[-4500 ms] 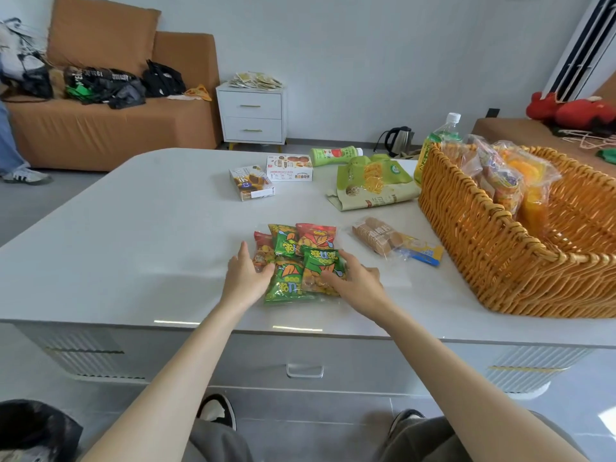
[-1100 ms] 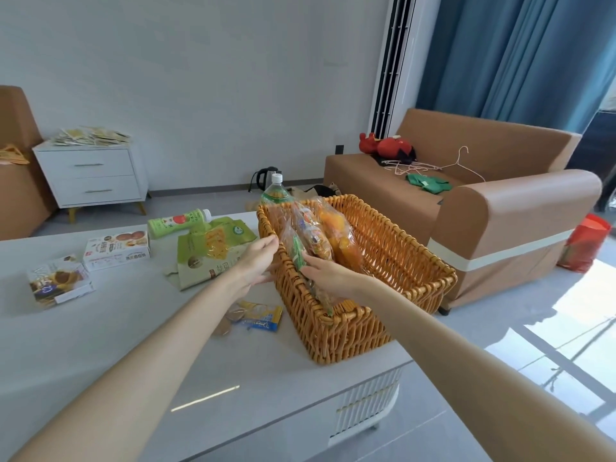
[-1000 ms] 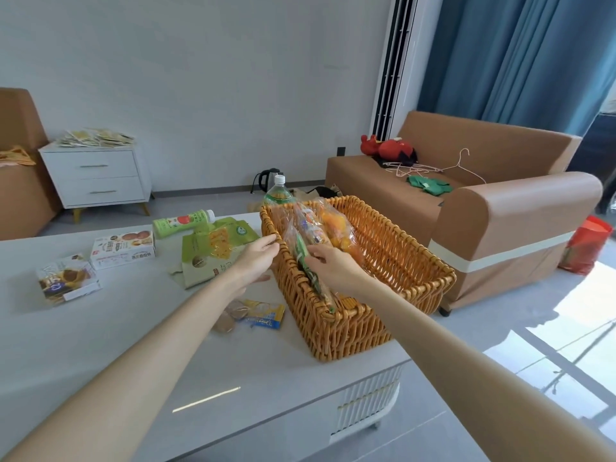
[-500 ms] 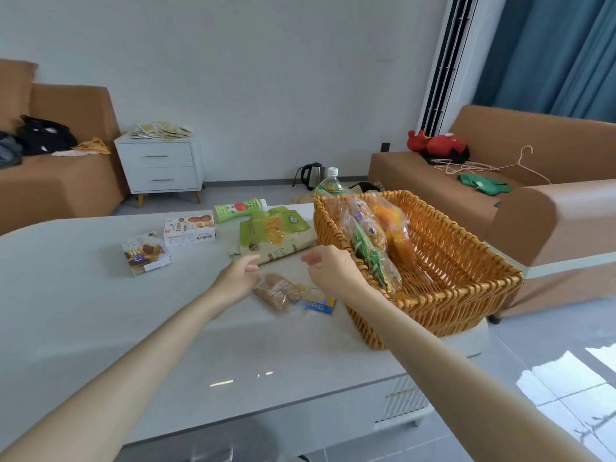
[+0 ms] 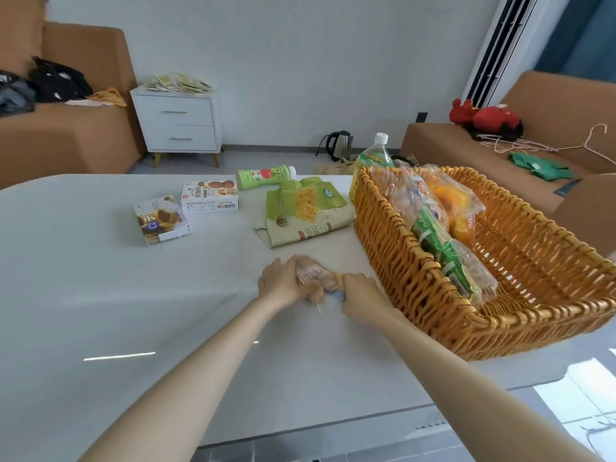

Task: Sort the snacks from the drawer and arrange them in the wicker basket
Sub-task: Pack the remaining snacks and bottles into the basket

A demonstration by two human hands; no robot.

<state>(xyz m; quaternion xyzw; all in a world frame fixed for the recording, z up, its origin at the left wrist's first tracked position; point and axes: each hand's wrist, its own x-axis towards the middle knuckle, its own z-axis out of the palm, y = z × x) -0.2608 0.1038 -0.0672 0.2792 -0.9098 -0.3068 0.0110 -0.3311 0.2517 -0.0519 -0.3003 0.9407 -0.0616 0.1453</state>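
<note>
Biscuit packet [image 5: 315, 278], clear-wrapped, lies on the white table [image 5: 100, 278], grasped at both ends. The left hand [image 5: 283, 288] curls over its brown end, and the right hand [image 5: 360, 295] closes on its blue-and-yellow end. At three o'clock, just beside the right hand, stands the wicker basket [image 5: 393, 261], with bagged snacks [image 5: 433, 235] leaning along its left wall. At twelve o'clock lie green pouches [image 5: 306, 208]. At eleven a green bottle [image 5: 266, 176] lies on its side. At ten sit a white box [image 5: 210, 196] and a darker box [image 5: 161, 220].
</note>
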